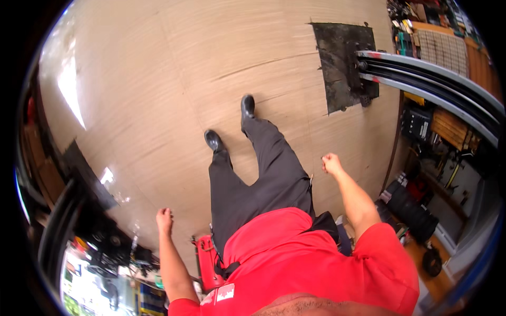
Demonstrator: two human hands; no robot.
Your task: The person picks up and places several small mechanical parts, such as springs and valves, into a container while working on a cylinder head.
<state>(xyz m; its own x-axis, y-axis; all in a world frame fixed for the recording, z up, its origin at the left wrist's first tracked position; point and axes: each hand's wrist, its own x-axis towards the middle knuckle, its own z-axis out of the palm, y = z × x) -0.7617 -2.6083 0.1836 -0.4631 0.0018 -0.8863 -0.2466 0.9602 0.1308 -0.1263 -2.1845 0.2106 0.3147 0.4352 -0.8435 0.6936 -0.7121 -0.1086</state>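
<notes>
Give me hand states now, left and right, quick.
Left hand: closed in a loose fist, holding nothing visible.
Right hand: closed in a fist, holding nothing visible.

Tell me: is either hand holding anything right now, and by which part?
Nothing is held. The left hand and right hand are both loosely closed fists, empty, swinging above the tan wooden floor.
</notes>
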